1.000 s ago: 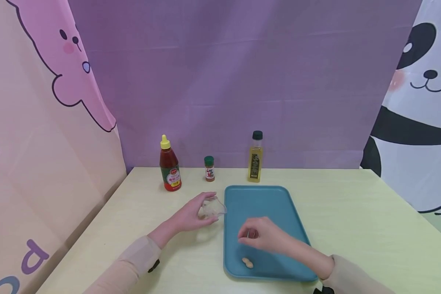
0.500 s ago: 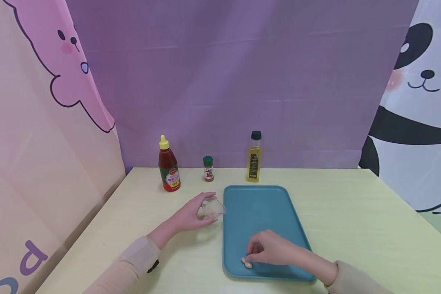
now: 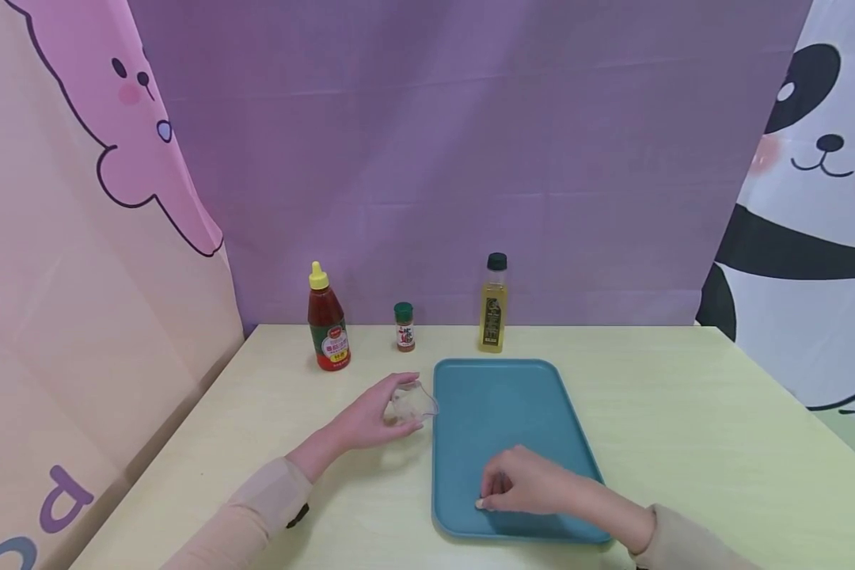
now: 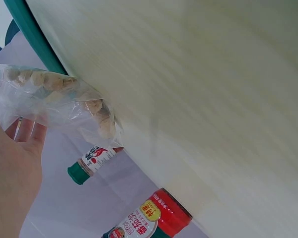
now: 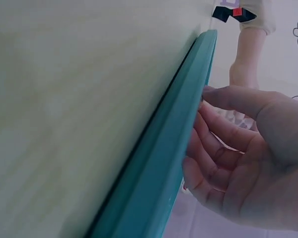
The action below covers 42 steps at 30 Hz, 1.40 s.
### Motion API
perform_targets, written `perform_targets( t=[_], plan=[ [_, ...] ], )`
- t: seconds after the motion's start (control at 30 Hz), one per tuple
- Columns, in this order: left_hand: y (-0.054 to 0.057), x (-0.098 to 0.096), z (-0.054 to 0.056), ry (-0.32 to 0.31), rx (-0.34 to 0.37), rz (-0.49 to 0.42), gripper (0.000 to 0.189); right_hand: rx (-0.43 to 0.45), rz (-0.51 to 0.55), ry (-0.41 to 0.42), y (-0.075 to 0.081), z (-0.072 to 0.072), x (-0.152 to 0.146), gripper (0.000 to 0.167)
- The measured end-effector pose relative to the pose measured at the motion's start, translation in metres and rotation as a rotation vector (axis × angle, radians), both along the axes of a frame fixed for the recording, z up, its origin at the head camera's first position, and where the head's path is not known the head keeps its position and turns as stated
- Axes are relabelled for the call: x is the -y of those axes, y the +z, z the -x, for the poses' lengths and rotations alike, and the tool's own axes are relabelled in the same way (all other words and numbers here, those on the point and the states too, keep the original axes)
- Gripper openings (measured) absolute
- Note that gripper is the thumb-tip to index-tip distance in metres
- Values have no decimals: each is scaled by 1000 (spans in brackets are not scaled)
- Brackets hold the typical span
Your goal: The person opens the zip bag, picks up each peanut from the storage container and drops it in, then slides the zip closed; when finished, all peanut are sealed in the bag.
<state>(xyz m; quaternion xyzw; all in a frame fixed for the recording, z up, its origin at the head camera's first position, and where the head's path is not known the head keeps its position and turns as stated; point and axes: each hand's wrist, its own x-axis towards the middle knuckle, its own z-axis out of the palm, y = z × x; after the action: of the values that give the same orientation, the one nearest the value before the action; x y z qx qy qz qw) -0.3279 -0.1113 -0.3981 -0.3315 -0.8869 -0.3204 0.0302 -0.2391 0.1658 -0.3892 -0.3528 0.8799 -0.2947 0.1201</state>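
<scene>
In the head view, my left hand holds a clear plastic bag beside the left edge of a blue tray. Tan unshelled peanuts show through the bag in the left wrist view. My right hand is low over the near part of the tray, thumb and fingers pinching a peanut. Only a small pale end of that peanut shows past the fingertips. In the right wrist view, the tray's rim hides the fingertips of my right hand.
Along the back of the table stand a ketchup bottle, a small green-capped spice jar and an oil bottle. Behind them hangs a purple cloth. Printed cloths hang at both sides.
My right hand has come down and forward to the peanut lying on the tray and now pinches it, covering most of it. My left hand with the bag has stayed put.
</scene>
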Motion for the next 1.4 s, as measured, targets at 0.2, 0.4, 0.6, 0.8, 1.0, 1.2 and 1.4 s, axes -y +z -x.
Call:
perform_targets(
  t=[0.2, 0.4, 0.6, 0.8, 1.0, 1.2, 1.4],
  plan=[
    [-1, 0, 0, -7, -4, 0, 76, -27, -5, -34, 2, 3, -6, 12],
    [0, 0, -1, -3, -6, 4, 75, -25, -7, -48, 4, 3, -11, 14],
    [1, 0, 1, 1, -6, 15, 75, 13, 0, -51, 5, 3, -14, 18],
    [3, 0, 1, 0, -5, 18, 76, 26, 5, -28, 5, 3, -14, 17],
    [2, 1, 0, 3, -7, 14, 75, 72, 8, -23, 7, 3, -15, 13],
    [0, 1, 1, -10, -20, 10, 75, 71, 27, -45, 14, 6, -18, 11],
    [0, 0, 0, -12, -12, 7, 73, -13, 30, -79, 26, 13, -17, 11]
  ],
)
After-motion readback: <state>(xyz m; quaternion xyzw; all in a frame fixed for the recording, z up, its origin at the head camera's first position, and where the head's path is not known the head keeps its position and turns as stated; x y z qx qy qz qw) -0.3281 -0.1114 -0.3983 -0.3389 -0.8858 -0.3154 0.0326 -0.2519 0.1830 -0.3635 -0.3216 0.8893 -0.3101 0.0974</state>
